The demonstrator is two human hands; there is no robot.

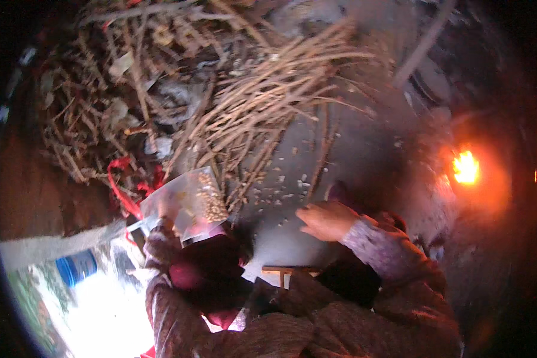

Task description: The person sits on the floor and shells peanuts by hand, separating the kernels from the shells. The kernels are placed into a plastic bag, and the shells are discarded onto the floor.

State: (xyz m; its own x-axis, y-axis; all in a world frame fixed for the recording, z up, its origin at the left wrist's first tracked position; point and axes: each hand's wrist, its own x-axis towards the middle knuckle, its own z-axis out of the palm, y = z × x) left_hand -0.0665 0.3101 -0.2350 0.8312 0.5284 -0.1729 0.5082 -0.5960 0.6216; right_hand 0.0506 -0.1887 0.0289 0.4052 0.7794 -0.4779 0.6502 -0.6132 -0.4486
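Note:
My left hand [166, 208] is at a clear plastic bag [183, 197], partly seen through the film. Small pale brown pieces, perhaps peanuts [212, 203], lie together at the bag's right side. My right hand [329, 220] hangs over the grey floor with its fingers partly bent, and nothing shows in it. Between the hands and beyond them, small pale bits [281, 179] are strewn on the floor. A bundle of thin dry sticks [259, 98] lies ahead of both hands. The exact grip of the left fingers is blurred behind the bag.
A fire [465, 168] burns at the right. Tangled twigs and scraps [89, 112] fill the upper left, with a red cloth or plastic strip [125, 192] near the bag. A thick pole [425, 42] leans at the upper right. A blue container [77, 268] stands at the lower left.

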